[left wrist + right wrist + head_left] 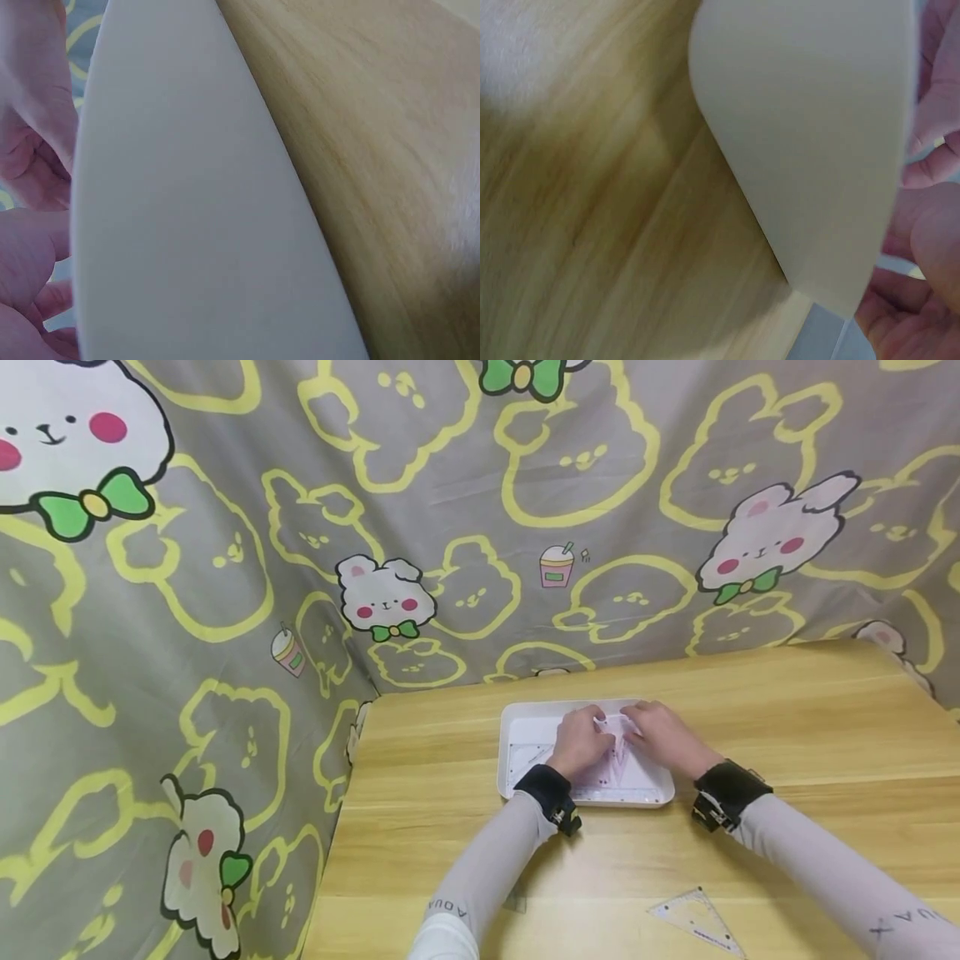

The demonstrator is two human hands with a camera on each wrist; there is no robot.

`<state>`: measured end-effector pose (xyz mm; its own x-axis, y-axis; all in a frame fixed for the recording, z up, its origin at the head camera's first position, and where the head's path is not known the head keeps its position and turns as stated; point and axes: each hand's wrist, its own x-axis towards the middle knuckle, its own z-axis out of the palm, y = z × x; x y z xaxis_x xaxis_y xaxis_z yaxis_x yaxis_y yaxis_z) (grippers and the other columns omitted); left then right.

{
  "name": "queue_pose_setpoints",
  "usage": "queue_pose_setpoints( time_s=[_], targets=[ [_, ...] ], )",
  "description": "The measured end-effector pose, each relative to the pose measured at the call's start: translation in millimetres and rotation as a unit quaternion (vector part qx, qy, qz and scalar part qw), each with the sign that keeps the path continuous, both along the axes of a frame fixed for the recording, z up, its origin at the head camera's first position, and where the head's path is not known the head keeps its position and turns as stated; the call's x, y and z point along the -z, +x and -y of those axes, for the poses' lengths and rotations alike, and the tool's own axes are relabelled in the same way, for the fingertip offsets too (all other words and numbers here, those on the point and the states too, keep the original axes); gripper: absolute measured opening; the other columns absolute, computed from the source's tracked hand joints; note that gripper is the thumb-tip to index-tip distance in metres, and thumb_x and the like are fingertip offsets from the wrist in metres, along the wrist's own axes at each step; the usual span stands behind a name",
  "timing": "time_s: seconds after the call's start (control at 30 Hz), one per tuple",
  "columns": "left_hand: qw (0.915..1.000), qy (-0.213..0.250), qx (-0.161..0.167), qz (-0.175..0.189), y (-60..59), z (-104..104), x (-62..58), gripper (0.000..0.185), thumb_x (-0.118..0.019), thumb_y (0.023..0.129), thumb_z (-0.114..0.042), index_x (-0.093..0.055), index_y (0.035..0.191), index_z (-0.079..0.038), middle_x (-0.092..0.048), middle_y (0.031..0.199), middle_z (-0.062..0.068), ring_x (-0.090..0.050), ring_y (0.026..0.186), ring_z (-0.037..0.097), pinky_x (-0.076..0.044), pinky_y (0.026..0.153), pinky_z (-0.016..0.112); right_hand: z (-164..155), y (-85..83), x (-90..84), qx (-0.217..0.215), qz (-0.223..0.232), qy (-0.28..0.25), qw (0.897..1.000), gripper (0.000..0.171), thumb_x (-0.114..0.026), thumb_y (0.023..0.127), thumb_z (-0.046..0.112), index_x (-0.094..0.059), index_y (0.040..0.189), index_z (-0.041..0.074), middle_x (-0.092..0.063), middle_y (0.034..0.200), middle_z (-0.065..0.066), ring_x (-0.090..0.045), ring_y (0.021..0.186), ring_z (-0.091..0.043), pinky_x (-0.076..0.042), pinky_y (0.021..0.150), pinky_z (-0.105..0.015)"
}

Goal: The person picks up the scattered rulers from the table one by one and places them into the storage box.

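Observation:
Both hands are over a white tray [512, 714] on the table. A pinkish see-through piece [617, 762] with slanted edges stands between them inside it; its exact kind is unclear. My left hand [581, 742] pinches the piece from the left, thumb toward the middle. From the right, my right hand [666, 739] holds its upper part with curled fingers. A clear set square [527, 760] lies in the tray's left part, and a clear ruler [622, 795] runs along its front. In both wrist views the tray's outer wall [180, 187] hides most of the fingers.
A clear set square [697, 920] lies on the wooden table [405, 827] at the front, left of the right forearm. Another clear piece [516, 900] shows partly beside the left forearm. A patterned curtain [465, 510] hangs behind and to the left.

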<state>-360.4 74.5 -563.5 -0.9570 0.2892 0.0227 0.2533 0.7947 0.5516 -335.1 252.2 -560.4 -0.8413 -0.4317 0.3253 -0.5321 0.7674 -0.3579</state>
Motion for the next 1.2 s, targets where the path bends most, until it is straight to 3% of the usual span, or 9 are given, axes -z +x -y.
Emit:
queue_pose_setpoints(
  time_s=[0.1,0.33,0.63,0.9,1.2],
  targets=[
    [0.9998,-0.016,0.003,-0.013,-2.4,1,1.7,0.028,-0.084,0.084,-0.022,-0.076,0.109,-0.012,-0.069,0.085,-0.002,-0.061,0.081,0.012,-0.046,0.069,0.021,3,-3.1,3.5,0.004,-0.002,0.017,1.0,0.034,-0.08,0.084,-0.002,-0.066,0.113,-0.014,-0.069,0.102,-0.032,-0.068,0.091,-0.046,-0.057,0.085,-0.058],
    [0.9992,-0.039,0.006,-0.004,-4.8,1,7.9,0.032,-0.086,0.084,-0.027,-0.078,0.112,-0.013,-0.077,0.107,0.002,-0.069,0.102,0.018,-0.052,0.086,0.025,9,-4.7,4.9,0.002,-0.004,0.052,0.999,0.025,-0.082,0.08,-0.002,-0.066,0.098,-0.006,-0.067,0.088,-0.021,-0.064,0.082,-0.041,-0.059,0.076,-0.053],
    [0.9966,-0.074,0.027,-0.025,-6.6,2,9.5,0.032,-0.085,0.086,-0.029,-0.078,0.114,-0.016,-0.077,0.108,-0.001,-0.07,0.101,0.016,-0.053,0.085,0.025,10,-4.9,6.7,0.006,-0.015,0.079,0.997,0.026,-0.083,0.082,0.002,-0.065,0.099,-0.007,-0.066,0.094,-0.025,-0.063,0.087,-0.043,-0.057,0.082,-0.055],
    [0.9957,-0.075,0.045,-0.03,-4.7,-2,8.2,0.032,-0.084,0.089,-0.032,-0.078,0.116,-0.018,-0.077,0.11,-0.002,-0.069,0.101,0.014,-0.052,0.084,0.025,9,-4.5,9.8,0.005,-0.029,0.077,0.997,0.035,-0.084,0.079,-0.001,-0.066,0.107,-0.009,-0.067,0.1,-0.028,-0.064,0.093,-0.045,-0.057,0.086,-0.056],
    [0.9929,-0.089,0.071,-0.035,-6.7,-6,8.7,0.03,-0.083,0.09,-0.032,-0.078,0.117,-0.02,-0.076,0.108,-0.004,-0.068,0.099,0.012,-0.051,0.083,0.024,11,0.6,7.4,0.004,-0.037,0.083,0.996,0.031,-0.081,0.082,-0.003,-0.067,0.109,-0.009,-0.07,0.101,-0.027,-0.066,0.093,-0.043,-0.058,0.086,-0.053]
  ],
)
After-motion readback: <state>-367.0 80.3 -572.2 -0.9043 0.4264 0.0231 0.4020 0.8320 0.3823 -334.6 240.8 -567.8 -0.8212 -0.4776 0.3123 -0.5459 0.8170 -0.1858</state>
